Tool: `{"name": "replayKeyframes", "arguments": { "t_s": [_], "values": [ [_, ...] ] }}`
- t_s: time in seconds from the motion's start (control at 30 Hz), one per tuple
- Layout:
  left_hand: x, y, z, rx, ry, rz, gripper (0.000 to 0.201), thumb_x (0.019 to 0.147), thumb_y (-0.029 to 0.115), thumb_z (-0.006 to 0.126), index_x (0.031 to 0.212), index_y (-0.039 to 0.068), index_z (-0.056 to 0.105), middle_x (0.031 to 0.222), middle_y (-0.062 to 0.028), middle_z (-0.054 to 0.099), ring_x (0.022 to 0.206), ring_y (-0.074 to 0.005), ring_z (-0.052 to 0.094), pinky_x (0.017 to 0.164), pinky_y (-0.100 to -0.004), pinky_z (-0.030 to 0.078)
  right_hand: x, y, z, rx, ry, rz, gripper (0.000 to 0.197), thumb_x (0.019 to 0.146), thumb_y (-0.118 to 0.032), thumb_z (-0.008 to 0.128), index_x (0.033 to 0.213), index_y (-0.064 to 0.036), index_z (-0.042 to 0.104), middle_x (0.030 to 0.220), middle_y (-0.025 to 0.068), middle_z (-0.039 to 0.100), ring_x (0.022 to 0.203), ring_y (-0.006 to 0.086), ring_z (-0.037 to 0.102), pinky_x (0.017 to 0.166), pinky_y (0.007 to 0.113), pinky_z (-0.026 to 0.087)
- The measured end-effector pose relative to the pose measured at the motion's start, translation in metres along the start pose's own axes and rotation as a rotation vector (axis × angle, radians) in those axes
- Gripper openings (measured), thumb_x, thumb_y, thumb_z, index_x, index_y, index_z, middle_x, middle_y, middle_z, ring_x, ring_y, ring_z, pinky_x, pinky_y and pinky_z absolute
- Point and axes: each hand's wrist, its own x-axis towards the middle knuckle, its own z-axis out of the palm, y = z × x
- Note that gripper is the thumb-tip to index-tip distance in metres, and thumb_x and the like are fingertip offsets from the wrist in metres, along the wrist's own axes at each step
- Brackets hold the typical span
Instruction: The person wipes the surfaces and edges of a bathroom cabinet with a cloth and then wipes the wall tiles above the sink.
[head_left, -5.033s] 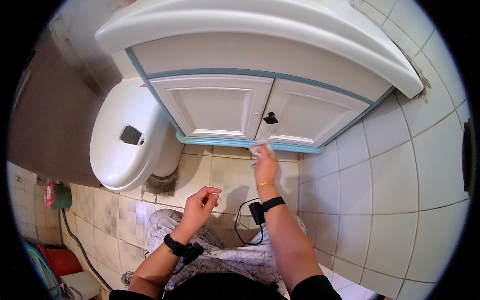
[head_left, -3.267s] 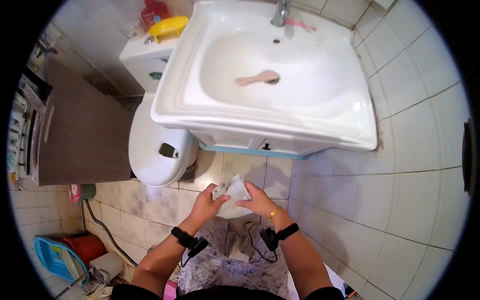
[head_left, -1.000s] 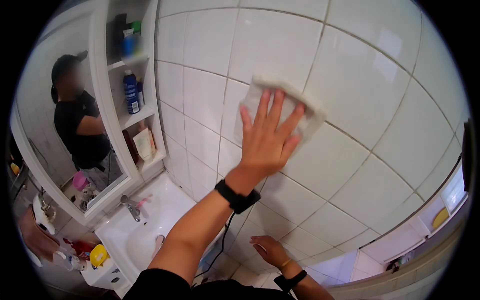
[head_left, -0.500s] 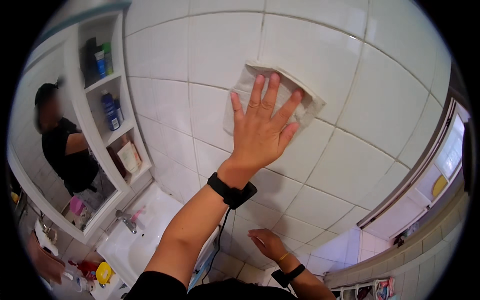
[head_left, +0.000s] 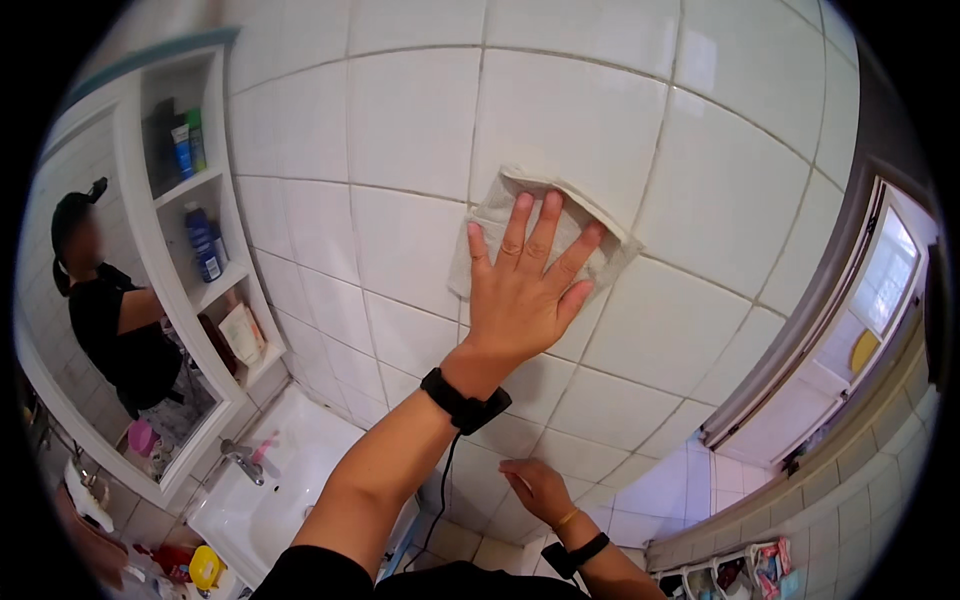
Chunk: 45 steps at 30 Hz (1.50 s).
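Note:
My left hand (head_left: 520,300) lies flat on a pale, damp-looking cloth (head_left: 490,215), fingers spread, pressing it against the white tiled wall (head_left: 570,110). The cloth's upper edge is folded over and stands a little off the tiles, with its right corner sticking out past my fingertips. Lower down, my right hand (head_left: 540,493) hangs near the wall with its fingers loosely stretched to the left and nothing visible in it. A black strap with a small box (head_left: 467,402) sits on my left wrist, and a cable runs down from it.
At the left stand a mirror cabinet (head_left: 165,490) and open shelves (head_left: 187,190) with bottles and tubes. Below is a white sink (head_left: 225,515) with a tap (head_left: 242,462); a yellow container (head_left: 206,567) sits beside it. A doorway with a white door (head_left: 770,420) is at the right.
My left hand and the cloth have slid down and to the right across the tiles. The view has shifted, so the wall appears further left. My right hand has hardly moved.

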Motion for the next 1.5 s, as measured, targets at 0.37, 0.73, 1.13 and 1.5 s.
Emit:
{"name": "replayKeyframes", "arguments": {
  "t_s": [0.37, 0.73, 1.13, 1.5],
  "values": [
    [-0.123, 0.018, 0.039, 0.067, -0.022, 0.064, 0.044, 0.097, 0.049, 0.050, 0.133, 0.027, 0.061, 0.151, -0.0190, 0.042, 0.144, -0.0417, 0.031, 0.109, -0.0738, 0.010, -0.015, 0.007, -0.014, -0.034, 0.035, 0.050, 0.013, 0.088, -0.005, 0.068, 0.101, -0.0078, 0.069, 0.102, 0.0099, 0.073, 0.091, 0.0322, 0.067, 0.079, 0.040, 0.055],
    [-0.028, 0.033, 0.022, 0.029, 0.061, 0.022, 0.051, 0.088, 0.043, 0.063, 0.136, 0.027, 0.060, 0.158, -0.0151, 0.035, 0.149, -0.0375, 0.026, 0.113, -0.0691, 0.008, -0.033, 0.014, -0.005, -0.119, -0.039, 0.140, 0.008, 0.089, -0.012, 0.069, 0.095, -0.0070, 0.072, 0.088, 0.0111, 0.070, 0.086, 0.0331, 0.065, 0.076, 0.043, 0.053],
    [0.004, 0.046, 0.018, -0.065, 0.048, -0.006, 0.052, 0.087, 0.043, 0.067, 0.137, 0.033, 0.060, 0.157, -0.0109, 0.039, 0.145, -0.0329, 0.034, 0.111, -0.0684, 0.010, -0.052, -0.009, 0.017, -0.108, 0.041, 0.273, 0.010, 0.087, -0.011, 0.072, 0.097, -0.0116, 0.071, 0.085, 0.0079, 0.067, 0.082, 0.0298, 0.065, 0.071, 0.038, 0.055],
    [-0.096, 0.079, 0.036, -0.101, -0.141, 0.190, 0.055, 0.089, 0.042, 0.067, 0.142, 0.036, 0.054, 0.160, -0.0082, 0.034, 0.149, -0.0275, 0.029, 0.114, -0.0655, 0.010, -0.060, -0.010, -0.012, -0.113, 0.060, 0.246, 0.009, 0.090, -0.013, 0.069, 0.095, -0.0053, 0.072, 0.088, 0.0118, 0.068, 0.083, 0.0326, 0.065, 0.072, 0.041, 0.053]
  ]
}}
